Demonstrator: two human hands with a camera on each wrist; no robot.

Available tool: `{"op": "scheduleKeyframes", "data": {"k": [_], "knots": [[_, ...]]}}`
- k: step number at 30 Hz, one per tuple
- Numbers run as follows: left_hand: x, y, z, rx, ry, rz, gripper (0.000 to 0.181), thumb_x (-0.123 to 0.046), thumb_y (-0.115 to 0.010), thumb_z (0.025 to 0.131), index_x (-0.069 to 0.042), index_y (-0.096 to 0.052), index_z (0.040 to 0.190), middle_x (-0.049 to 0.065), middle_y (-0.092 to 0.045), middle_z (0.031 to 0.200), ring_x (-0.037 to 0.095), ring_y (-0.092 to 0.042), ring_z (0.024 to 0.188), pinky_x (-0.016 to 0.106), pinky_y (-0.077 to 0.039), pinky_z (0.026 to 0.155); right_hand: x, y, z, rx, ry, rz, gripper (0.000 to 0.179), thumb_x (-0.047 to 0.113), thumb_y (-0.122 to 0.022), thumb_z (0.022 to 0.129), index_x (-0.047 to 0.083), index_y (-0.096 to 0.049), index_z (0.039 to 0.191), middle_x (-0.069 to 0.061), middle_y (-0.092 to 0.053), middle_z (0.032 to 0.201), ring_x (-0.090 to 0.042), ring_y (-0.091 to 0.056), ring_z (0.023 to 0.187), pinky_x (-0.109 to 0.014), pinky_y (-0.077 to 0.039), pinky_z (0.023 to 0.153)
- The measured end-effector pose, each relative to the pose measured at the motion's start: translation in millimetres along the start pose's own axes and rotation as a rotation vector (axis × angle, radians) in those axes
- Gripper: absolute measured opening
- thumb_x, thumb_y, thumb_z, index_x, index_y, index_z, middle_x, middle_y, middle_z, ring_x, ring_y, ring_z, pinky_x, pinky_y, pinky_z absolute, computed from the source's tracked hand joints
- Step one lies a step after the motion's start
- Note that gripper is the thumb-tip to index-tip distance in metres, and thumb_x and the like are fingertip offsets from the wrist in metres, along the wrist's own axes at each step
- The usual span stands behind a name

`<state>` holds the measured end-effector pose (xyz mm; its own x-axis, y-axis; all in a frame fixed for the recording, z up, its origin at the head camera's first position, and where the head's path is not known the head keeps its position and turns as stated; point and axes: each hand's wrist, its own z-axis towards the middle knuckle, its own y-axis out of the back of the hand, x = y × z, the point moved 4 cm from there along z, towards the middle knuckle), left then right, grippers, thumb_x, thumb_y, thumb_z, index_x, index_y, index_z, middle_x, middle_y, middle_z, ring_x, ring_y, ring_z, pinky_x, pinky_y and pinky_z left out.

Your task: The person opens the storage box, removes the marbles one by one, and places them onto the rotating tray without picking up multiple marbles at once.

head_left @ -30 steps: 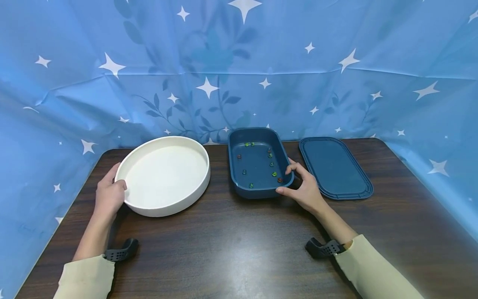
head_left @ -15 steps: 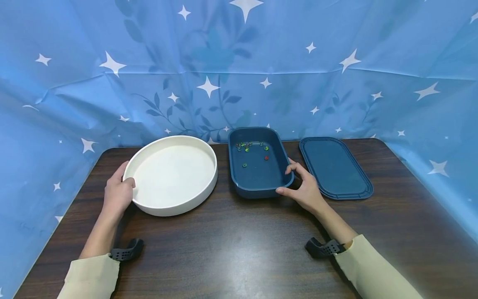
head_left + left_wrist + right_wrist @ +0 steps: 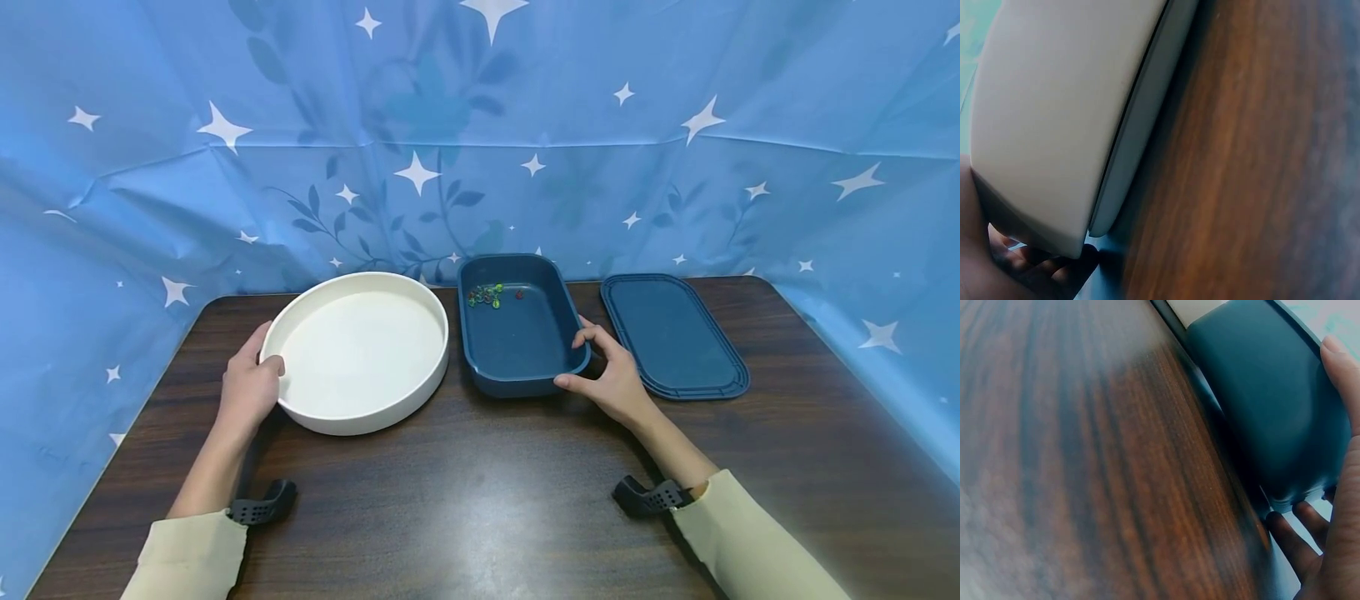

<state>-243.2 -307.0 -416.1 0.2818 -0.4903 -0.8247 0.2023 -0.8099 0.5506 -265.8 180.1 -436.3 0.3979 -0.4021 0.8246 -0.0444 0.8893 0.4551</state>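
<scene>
A round white tray point(image 3: 360, 354) with a low wall lies on the left half of the table. My left hand point(image 3: 250, 379) grips its left rim, thumb over the edge; in the left wrist view the fingers point(image 3: 1054, 275) reach round beneath the tray's side. Right beside it is a deep blue rectangular container point(image 3: 517, 350), its near right corner held by my right hand point(image 3: 611, 379). Several small green and red beads point(image 3: 486, 296) are clustered at the container's far left, one red bead point(image 3: 519, 294) a little apart. In the right wrist view the thumb point(image 3: 1338, 369) touches the container's wall.
A flat blue lid point(image 3: 675, 337) lies to the right of the container on the dark wooden table point(image 3: 480, 500). Behind the table hangs a blue curtain point(image 3: 480, 150) with white stars. Black wristbands point(image 3: 262, 502) are on both wrists.
The white tray has slid right with my left hand, closer to the container. The small beads have rolled from across the container's floor to its far left. My right hand stays in place.
</scene>
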Motion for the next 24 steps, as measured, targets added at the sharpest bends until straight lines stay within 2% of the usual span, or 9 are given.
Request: {"op": "scheduleKeyframes", "data": {"k": [13, 18, 24], "knots": [[-2.5, -2.9, -2.1, 0.006, 0.000, 0.016, 0.078, -0.004, -0.035, 0.091, -0.021, -0.015, 0.164, 0.016, -0.018, 0.169, 0.043, -0.027, 0.152, 0.060, -0.035, 0.114, -0.4, -0.1, 0.8, 0.011, 0.008, -0.026, 0.044, 0.017, -0.084, 0.077, 0.010, -0.055, 0.109, -0.015, -0.036, 0.163, -0.045, -0.029, 0.151, -0.070, -0.030, 0.111], [-3.2, -3.3, -2.3, 0.004, 0.003, 0.023, 0.078, -0.004, -0.036, 0.091, -0.021, -0.014, 0.164, 0.016, -0.018, 0.169, 0.043, -0.027, 0.152, 0.060, -0.036, 0.114, -1.6, 0.1, 0.7, 0.025, -0.014, -0.066, 0.045, 0.020, -0.085, 0.077, 0.010, -0.056, 0.109, -0.016, -0.036, 0.163, -0.045, -0.030, 0.151, -0.071, -0.030, 0.111], [-3.3, -4.6, -2.6, 0.002, 0.003, 0.013, 0.078, -0.005, -0.036, 0.091, -0.022, -0.014, 0.164, 0.016, -0.019, 0.169, 0.044, -0.028, 0.151, 0.060, -0.037, 0.113, -3.7, -0.6, 0.3, 0.046, -0.027, -0.057, 0.046, 0.019, -0.085, 0.078, 0.009, -0.056, 0.111, -0.014, -0.034, 0.164, -0.043, -0.029, 0.151, -0.069, -0.031, 0.112]]}}
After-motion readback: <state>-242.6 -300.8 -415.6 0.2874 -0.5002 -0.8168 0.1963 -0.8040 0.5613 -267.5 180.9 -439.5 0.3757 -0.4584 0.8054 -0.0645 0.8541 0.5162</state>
